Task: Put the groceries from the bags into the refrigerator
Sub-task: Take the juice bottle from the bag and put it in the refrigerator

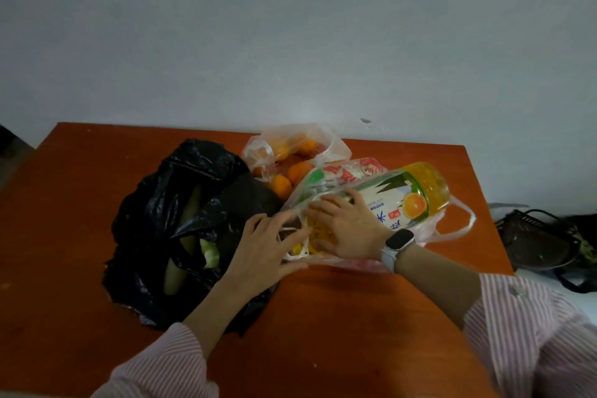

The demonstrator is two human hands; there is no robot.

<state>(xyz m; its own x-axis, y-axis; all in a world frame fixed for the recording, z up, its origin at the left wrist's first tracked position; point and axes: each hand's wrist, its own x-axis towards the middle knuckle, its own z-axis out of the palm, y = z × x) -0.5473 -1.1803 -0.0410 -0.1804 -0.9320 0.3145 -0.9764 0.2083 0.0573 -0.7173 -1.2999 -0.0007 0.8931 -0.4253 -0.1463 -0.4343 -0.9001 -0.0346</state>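
1. Orange-brown table (pixel 323 333) against a pale wall; its near edge and near-left corner are cut off by the frame.
2. Large orange-juice bottle (pixel 407 194) lies on its side at centre-right, half inside a printed translucent bag (pixel 326 181). The bottle's neck end is hidden under the bag and the hands; the cap cannot be made out.
3. Right hand (pixel 345 226) rests palm-down on the bottle's near end, fingers spread over plastic and label. Whether it actually grips is not clear. A watch (pixel 399 241) sits on that wrist.
4. Left hand (pixel 268 245) is open, fingers extended, touching the bag's white handle loops at the mouth.
5. Black bag (pixel 181 220) on the left, mouth open. Inside: long pale-green vegetables and a bit of leafy green, mostly buried in folds; exact type hard to tell.
6. Clear bag of oranges (pixel 287 155) at the far side, just beyond the bottle; count uncertain through the film.
7. Dark basket-like object (pixel 536 239) off the table's right edge, dim, partly cut off.
8. Striped pink sleeves cover both forearms.
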